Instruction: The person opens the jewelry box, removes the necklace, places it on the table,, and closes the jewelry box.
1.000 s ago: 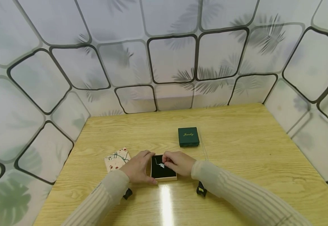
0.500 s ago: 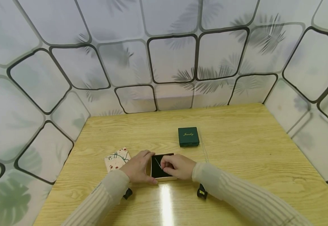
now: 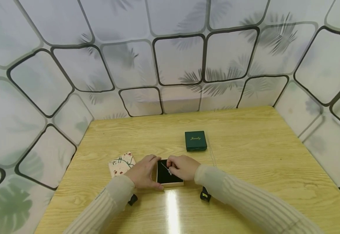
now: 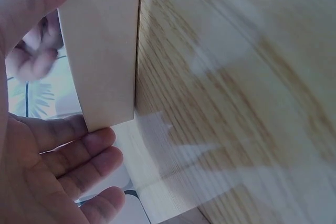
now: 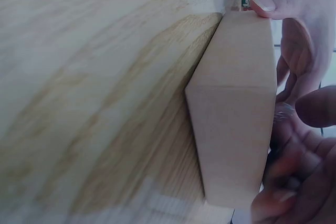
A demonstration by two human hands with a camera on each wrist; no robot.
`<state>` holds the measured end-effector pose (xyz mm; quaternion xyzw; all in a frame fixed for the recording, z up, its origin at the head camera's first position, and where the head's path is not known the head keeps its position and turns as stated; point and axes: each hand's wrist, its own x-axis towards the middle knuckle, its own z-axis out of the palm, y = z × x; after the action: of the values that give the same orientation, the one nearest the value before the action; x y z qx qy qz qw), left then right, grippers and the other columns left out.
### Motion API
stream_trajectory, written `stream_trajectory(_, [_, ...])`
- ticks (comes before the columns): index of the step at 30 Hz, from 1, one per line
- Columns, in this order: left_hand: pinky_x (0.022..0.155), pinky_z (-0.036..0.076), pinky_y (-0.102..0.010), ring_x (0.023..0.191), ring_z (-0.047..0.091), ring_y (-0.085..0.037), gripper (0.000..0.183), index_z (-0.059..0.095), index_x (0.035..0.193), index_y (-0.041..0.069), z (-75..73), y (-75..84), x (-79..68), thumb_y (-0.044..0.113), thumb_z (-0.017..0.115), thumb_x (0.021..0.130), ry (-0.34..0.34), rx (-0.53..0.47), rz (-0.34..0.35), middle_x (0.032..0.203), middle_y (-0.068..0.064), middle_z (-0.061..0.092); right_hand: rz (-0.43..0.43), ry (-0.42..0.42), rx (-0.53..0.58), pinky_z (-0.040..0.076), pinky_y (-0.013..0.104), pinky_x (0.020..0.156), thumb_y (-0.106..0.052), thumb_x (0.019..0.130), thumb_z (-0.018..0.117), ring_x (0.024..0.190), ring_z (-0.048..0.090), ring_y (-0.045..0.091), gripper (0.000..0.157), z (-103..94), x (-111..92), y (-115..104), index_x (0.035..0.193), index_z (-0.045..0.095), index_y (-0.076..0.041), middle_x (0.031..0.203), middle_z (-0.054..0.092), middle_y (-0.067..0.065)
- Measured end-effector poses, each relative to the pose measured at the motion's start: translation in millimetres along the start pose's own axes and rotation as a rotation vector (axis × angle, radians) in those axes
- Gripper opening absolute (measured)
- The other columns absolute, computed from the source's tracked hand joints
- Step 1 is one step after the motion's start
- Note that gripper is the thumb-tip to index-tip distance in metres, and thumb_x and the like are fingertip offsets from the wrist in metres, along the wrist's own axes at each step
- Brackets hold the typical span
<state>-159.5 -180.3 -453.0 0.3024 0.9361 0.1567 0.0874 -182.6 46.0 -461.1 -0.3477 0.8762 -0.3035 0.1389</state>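
A small cream jewelry box [image 3: 170,184] with a black lining sits open on the table. My left hand [image 3: 145,172] grips its left side, with the thumb at the near corner and fingertips at the far one; the left wrist view shows the same grip around the box wall [image 4: 102,61]. Inside lies a fine silver necklace [image 3: 165,167] with a sparkling pendant. My right hand [image 3: 184,167] is over the box's right half, thumb and forefinger pinching at the necklace. In the right wrist view a silver glint shows beside the thumb [image 5: 317,107]; the fingers partly hide the pendant.
A floral-patterned square lid [image 3: 121,164] lies left of the box, partly behind the left hand. Behind, to the right, stands a dark green box [image 3: 195,140] marked "Jewelry", with another thin silver chain [image 3: 212,152] beside it. A patterned backdrop [image 3: 178,61] surrounds the table.
My right hand first shifted over the pendant, covering it, then drew back slightly up and right, so the pendant partly shows again. The left hand keeps its hold on the box.
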Motion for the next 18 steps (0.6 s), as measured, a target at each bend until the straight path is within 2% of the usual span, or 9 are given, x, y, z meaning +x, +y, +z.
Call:
stream_trajectory(5, [0.103,0.041,-0.041,0.125,0.044,-0.026,0.109,0.038,0.144,0.0,-1.0,1.2,0.2,0.064,0.078,0.065,-0.01,0.0,-0.009,0.138,-0.011,0.044,0.081,-0.012,-0.127,0.045,0.023,0.055,-0.038,0.095,0.06,0.057,0.052,0.004,0.018,0.0,12,-8,0.088,0.058,-0.021,0.069,0.055,-0.013])
stream_trajectory(7, [0.103,0.04,-0.041,0.126,0.044,-0.026,0.11,0.037,0.144,0.0,-1.0,1.4,0.6,0.064,0.078,0.065,-0.01,0.003,-0.009,0.138,-0.012,0.043,0.102,-0.006,-0.196,0.044,0.024,0.055,-0.04,0.092,0.064,0.057,0.05,0.005,0.022,-0.8,17,-12,0.082,0.058,-0.021,0.067,0.054,-0.011])
stream_trajectory(10, [0.104,0.04,-0.041,0.126,0.043,-0.026,0.11,0.037,0.144,0.0,-0.3,1.2,0.9,0.065,0.078,0.065,-0.011,0.01,-0.008,0.138,-0.012,0.043,0.134,-0.016,-0.266,0.044,0.025,0.056,-0.035,0.091,0.065,0.057,0.05,0.006,0.021,-1.7,23,-17,0.077,0.059,-0.021,0.066,0.054,-0.011])
stream_trajectory(14, [0.104,0.039,-0.04,0.126,0.043,-0.026,0.11,0.038,0.144,0.0,0.8,0.1,1.4,0.065,0.078,0.065,-0.007,0.014,-0.002,0.138,-0.012,0.044,0.141,-0.047,-0.302,0.047,0.027,0.06,-0.022,0.094,0.061,0.059,0.053,0.008,0.018,-1.5,28,-22,0.077,0.063,-0.018,0.067,0.056,-0.01])
stream_trajectory(18, [0.104,0.039,-0.04,0.126,0.043,-0.026,0.11,0.038,0.144,0.0,1.1,-1.0,1.6,0.064,0.079,0.064,0.0,0.012,0.005,0.137,-0.012,0.044,0.137,-0.081,-0.356,0.05,0.03,0.063,-0.022,0.096,0.057,0.063,0.055,0.009,0.019,0.6,29,-22,0.079,0.065,-0.017,0.07,0.058,-0.008])
